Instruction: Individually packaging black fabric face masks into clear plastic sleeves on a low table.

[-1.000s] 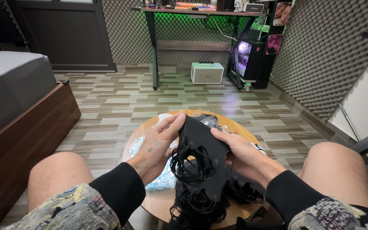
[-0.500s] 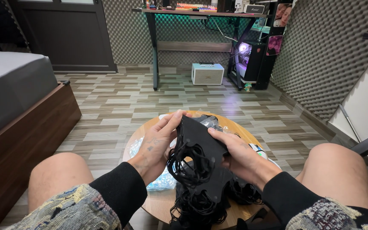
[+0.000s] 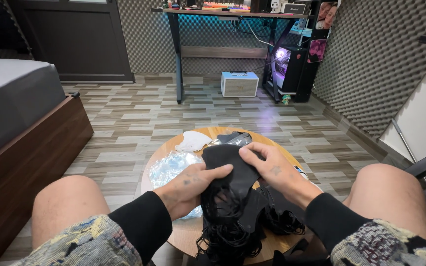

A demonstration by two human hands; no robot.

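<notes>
Both hands hold one black face mask over a small round wooden table. My left hand pinches its left edge between thumb and fingers. My right hand grips its upper right part from above. Thin black ear loops dangle below the mask. Under it lies a heap of more black masks with tangled loops. A white mask lies at the far left of the table top. Another dark mask lies beyond my hands.
A crumpled clear plastic bag lies on the table's left side. A bed with a wooden frame stands to the left. A desk, a lit computer case and a small white box are at the far wall.
The mask has come down lower over the table. My left hand has shifted from beside its top to its left edge, and my right hand has moved onto its top.
</notes>
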